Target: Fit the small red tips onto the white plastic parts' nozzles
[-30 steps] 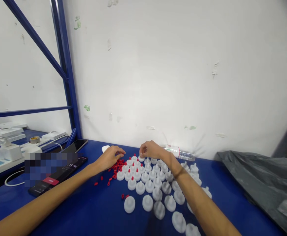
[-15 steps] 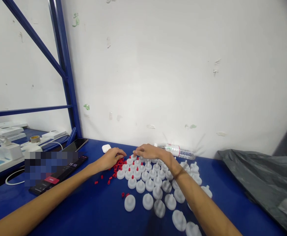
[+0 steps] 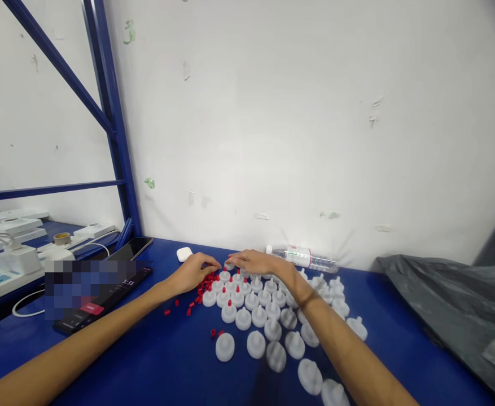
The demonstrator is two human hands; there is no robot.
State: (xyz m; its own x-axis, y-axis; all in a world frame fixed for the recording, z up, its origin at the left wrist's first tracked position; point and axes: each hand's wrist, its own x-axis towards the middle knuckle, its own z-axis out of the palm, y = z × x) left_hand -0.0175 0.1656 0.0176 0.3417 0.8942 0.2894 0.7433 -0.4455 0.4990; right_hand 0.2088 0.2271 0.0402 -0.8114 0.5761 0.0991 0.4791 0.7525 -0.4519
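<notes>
Danger of white lids (image 3: 252, 303) or red caps (image 3: 207, 281) rolling from bumps by left hand (image 3: 189, 274) or right hand (image 3: 254, 261), grips too hidden to tell.

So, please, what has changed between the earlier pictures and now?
The right hand moved leftward, nearer the left hand, uncovering the bottle's white cap. Whether that hand holds anything is unclear. The left hand stayed beside the red pieces; the front white pieces lie unchanged.

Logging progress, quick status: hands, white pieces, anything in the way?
Left hand at red caps. Right hand at far white pieces, grip unclear. Some pieces red-capped, others bare. Bottle behind right hand, seemingly not blocking.
</notes>
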